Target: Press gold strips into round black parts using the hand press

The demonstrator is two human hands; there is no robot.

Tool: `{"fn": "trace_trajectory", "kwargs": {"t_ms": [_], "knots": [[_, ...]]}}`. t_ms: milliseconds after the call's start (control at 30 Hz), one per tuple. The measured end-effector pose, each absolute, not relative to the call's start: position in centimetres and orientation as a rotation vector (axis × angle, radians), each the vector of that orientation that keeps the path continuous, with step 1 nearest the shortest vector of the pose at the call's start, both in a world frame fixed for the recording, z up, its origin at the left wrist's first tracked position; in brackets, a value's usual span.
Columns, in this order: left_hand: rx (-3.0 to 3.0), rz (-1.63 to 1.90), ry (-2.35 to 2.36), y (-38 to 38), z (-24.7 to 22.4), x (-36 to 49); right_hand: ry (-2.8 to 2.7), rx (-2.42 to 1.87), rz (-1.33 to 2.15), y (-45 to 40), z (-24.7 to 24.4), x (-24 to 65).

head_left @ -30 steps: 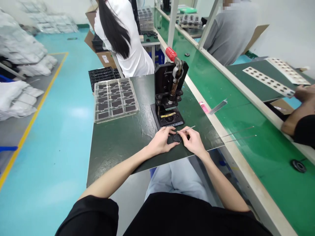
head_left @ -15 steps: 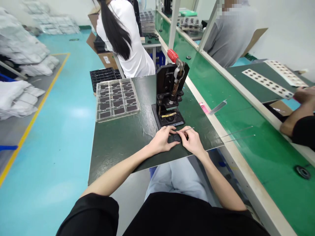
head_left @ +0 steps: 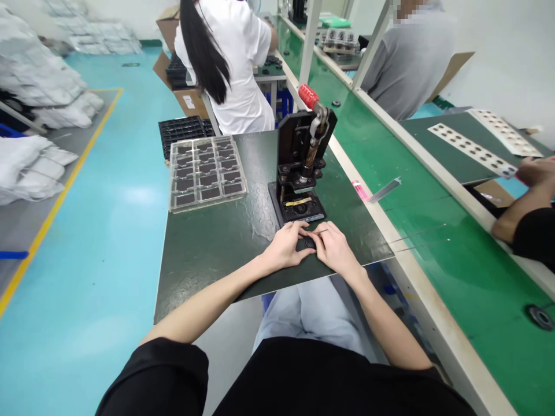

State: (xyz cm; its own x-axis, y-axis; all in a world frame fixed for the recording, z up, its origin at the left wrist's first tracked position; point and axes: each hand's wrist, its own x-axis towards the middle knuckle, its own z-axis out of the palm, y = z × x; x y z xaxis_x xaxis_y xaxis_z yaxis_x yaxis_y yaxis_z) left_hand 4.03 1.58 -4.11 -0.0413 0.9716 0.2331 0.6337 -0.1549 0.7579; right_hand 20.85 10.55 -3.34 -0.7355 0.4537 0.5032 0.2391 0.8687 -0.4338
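Observation:
My left hand (head_left: 287, 245) is closed round the left side of a small black part (head_left: 309, 243) near the front edge of the dark green table (head_left: 208, 248). On the part's right side, my right hand (head_left: 336, 245) pinches a thin metal rod (head_left: 323, 231) with its fingertips against the part. Just beyond both hands stands a black press (head_left: 303, 156) with a red lever handle (head_left: 308, 96). A yellow strip (head_left: 299, 201) lies across its base. My fingers partly cover the black part.
A clear tray (head_left: 208, 173) with dark rectangular pieces lies at the table's back left. Along the right runs a green belt (head_left: 433, 214) with thin rods and a black ring (head_left: 540, 317). A person in white (head_left: 243, 69) and others work nearby.
My right hand has shifted slightly left and closer over the part, and less of the rod shows. The person in white has moved, with an arm now visible. The view has shifted slightly.

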Motion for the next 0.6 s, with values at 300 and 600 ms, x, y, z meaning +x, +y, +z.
{"fn": "trace_trajectory", "kwargs": {"t_ms": [300,600], "knots": [[1.774,1.058,1.733,1.51,-4.08,4.06,-2.492,-0.477,0.329,10.13,-2.97,20.82],[1.681,1.055,1.816,1.07,-3.51,4.35,-2.465,-0.515,0.426,10.57,-3.52,20.22]]}}
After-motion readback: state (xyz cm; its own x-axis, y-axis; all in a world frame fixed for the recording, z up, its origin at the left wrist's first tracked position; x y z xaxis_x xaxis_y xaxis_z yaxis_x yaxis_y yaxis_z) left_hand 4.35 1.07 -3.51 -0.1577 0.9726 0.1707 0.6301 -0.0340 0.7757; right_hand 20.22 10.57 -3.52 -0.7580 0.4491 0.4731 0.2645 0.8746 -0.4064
